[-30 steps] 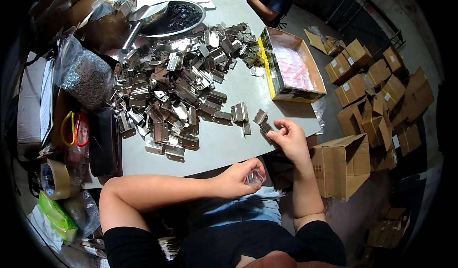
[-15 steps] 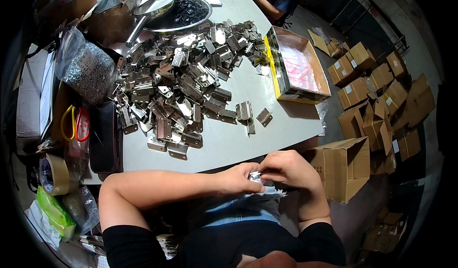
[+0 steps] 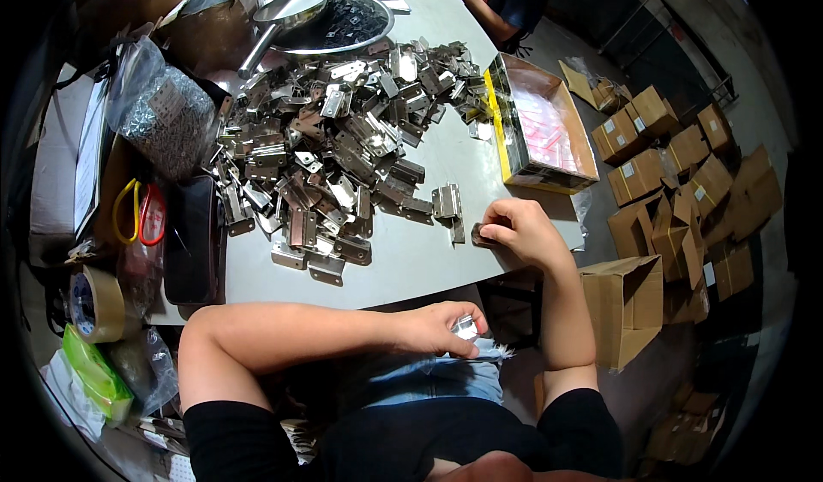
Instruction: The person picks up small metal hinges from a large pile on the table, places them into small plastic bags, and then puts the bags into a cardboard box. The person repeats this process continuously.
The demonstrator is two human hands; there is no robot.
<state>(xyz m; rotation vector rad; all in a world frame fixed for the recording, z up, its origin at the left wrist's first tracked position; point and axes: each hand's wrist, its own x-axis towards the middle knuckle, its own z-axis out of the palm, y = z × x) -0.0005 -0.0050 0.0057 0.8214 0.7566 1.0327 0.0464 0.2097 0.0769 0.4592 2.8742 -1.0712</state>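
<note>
Close to my lap, my left hand (image 3: pixel 435 328) is closed around a shiny bent metal bracket (image 3: pixel 465 328); whether it is one piece or more I cannot tell. My right hand (image 3: pixel 525 231) reaches onto the table's right front part. Its thumb and fingers pinch a small dark metal bracket (image 3: pixel 482 236) at the tabletop, mostly covered by the fingers. Just left of it lie a couple of brackets (image 3: pixel 447 203), partly overlapping. A large heap of similar metal brackets (image 3: pixel 343 160) spreads over the middle of the grey table (image 3: pixel 411 263).
An open box (image 3: pixel 549 130) with pink-and-white plastic bags stands at the right edge. At the back sits a metal bowl (image 3: pixel 343 45) of dark parts with a scoop. A bag of screws (image 3: pixel 167 117) and tape (image 3: pixel 94 304) are left. Cartons (image 3: pixel 639 177) lie rightward; another person (image 3: pixel 501 2) sits opposite.
My right hand has left my left hand and moved forward onto the table, taking hold of the lone bracket there. My left hand stays near my lap with its metal piece.
</note>
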